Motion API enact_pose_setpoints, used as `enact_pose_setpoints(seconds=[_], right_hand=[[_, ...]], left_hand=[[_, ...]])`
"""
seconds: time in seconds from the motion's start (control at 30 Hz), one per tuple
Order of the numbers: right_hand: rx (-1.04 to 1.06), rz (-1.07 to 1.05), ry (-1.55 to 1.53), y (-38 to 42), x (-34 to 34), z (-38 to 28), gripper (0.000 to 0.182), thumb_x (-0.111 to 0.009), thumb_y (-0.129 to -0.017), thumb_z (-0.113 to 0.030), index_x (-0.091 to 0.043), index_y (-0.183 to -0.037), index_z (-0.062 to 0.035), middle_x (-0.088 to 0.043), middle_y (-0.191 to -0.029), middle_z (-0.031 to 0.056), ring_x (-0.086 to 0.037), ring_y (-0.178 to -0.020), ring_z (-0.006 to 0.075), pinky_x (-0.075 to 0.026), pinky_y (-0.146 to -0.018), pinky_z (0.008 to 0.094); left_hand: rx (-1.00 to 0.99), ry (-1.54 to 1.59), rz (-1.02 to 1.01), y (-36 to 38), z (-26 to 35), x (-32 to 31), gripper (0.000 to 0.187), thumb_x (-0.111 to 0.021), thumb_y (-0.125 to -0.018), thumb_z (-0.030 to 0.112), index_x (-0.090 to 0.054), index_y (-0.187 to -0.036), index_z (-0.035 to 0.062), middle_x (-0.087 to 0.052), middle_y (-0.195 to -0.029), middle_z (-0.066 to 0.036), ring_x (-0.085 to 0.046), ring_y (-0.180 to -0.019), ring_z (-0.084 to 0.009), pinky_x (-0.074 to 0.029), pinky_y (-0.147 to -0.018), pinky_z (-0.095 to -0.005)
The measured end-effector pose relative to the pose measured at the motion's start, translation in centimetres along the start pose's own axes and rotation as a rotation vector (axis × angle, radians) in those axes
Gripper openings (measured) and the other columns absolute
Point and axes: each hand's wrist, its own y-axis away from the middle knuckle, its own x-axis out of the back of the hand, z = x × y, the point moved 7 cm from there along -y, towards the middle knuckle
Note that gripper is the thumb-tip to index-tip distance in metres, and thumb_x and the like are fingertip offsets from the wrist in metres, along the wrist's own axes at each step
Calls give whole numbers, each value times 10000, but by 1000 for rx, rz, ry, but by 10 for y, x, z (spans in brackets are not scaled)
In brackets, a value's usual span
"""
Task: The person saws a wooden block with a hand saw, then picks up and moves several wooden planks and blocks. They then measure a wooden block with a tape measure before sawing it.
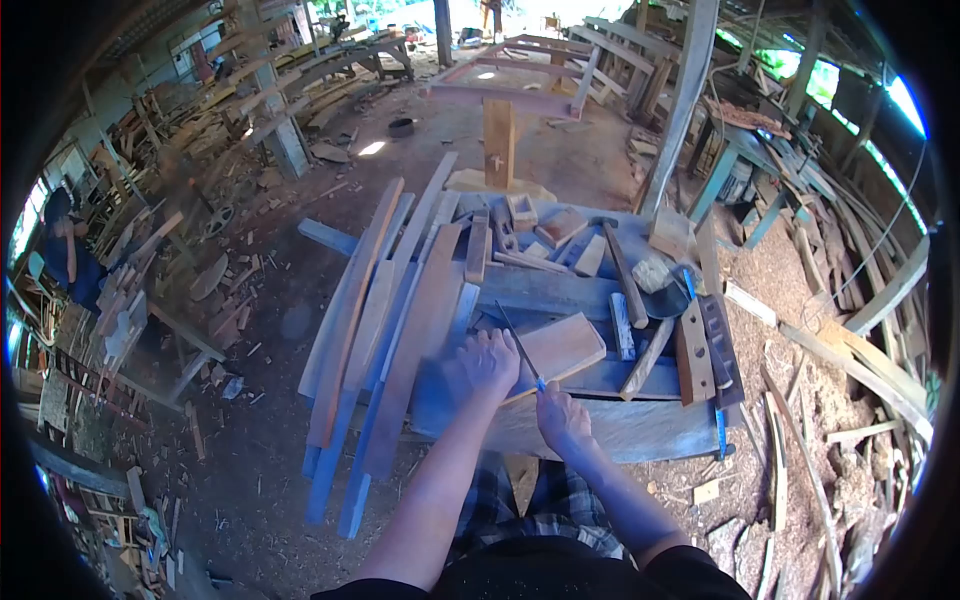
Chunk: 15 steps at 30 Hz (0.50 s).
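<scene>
My right hand [565,412] is wrapped round the handle of a slim, dark-bladed hand tool [514,334] with a bit of blue at the handle end. Its narrow blade points away from me and slants left across a flat wooden block [562,347]. Fingers stretched forward, my left hand [489,362] lies at the left end of the block, just beside the blade. The block rests on the workbench [560,428], its right end angled away from me. What kind of tool it is, I cannot tell.
Long boards [410,350] lie along the bench's left side. A hammer [625,275], a dark bowl [667,300], a wooden piece with holes [693,355] and several offcuts sit to the right and back. A post [685,110] stands beyond. At far left is another person [70,250].
</scene>
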Motion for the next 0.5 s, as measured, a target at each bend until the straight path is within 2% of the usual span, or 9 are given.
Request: enact_pose_setpoints(seconds=[0.07, 0.1, 0.13, 0.2, 0.37, 0.43, 0.47, 0.5], right_hand=[[12, 150, -26, 13, 12, 8, 238, -470, -995, -270, -552, -970, -47, -699, -802, 182, -718, -745, 331, -588, -675, 421], [112, 177, -79, -1, -15, -24, 221, -464, -998, -250, -548, -960, -49, -697, -791, 177, -718, -742, 324, -589, -663, 411], [201, 230, -48, -15, -18, -26, 206, -459, -1000, -230, -544, -949, -50, -695, -781, 173, -719, -739, 317, -589, -652, 401], [175, 284, -58, -40, -13, -22, 232, -465, -999, -267, -532, -924, -58, -683, -734, 161, -707, -712, 332, -580, -638, 442], [170, 239, -103, -1, 3, -10, 234, -484, -995, -266, -517, -902, -54, -677, -726, 172, -705, -690, 327, -577, -594, 424], [17, 94, -27, 12, -3, -1, 168, -490, -989, -208, -509, -935, -49, -689, -774, 155, -720, -751, 292, -586, -628, 376], [5, 85, -29, 9, -10, 1, 168, -490, -989, -208, -509, -935, -49, -689, -774, 155, -720, -751, 292, -586, -628, 376], [86, 183, -70, -1, -11, -3, 177, -487, -988, -218, -507, -937, -50, -681, -744, 163, -712, -713, 309, -581, -605, 392]], left_hand=[[-15, 58, 69, 5, 11, 11, 398, -380, -995, 360, -669, -1004, 87, -641, -1103, -153, -581, -1062, -349, -385, -928, -554], [-33, -20, 38, -1, -21, 10, 398, -380, -995, 360, -669, -1004, 87, -641, -1103, -153, -581, -1062, -349, -385, -928, -554], [-29, -6, 43, -1, -17, 7, 398, -379, -995, 355, -671, -992, 84, -645, -1094, -147, -582, -1056, -348, -387, -922, -552], [-21, 11, 38, -3, -6, 2, 401, -378, -995, 348, -677, -971, 82, -651, -1083, -138, -582, -1054, -345, -388, -916, -550], [-36, -3, 23, 1, -2, 8, 410, -373, -999, 347, -680, -991, 76, -652, -1085, -136, -579, -1061, -348, -387, -919, -552], [-47, -11, 16, 0, -1, 3, 413, -370, -1000, 348, -680, -1002, 74, -652, -1088, -135, -578, -1064, -350, -386, -921, -554], [-55, -3, 48, 1, 0, 4, 414, -369, -1000, 346, -679, -1010, 71, -650, -1093, -138, -577, -1067, -353, -384, -924, -558], [-61, 2, 84, 2, 0, 6, 415, -368, -1000, 345, -678, -1017, 68, -648, -1098, -140, -576, -1069, -357, -382, -927, -561]])
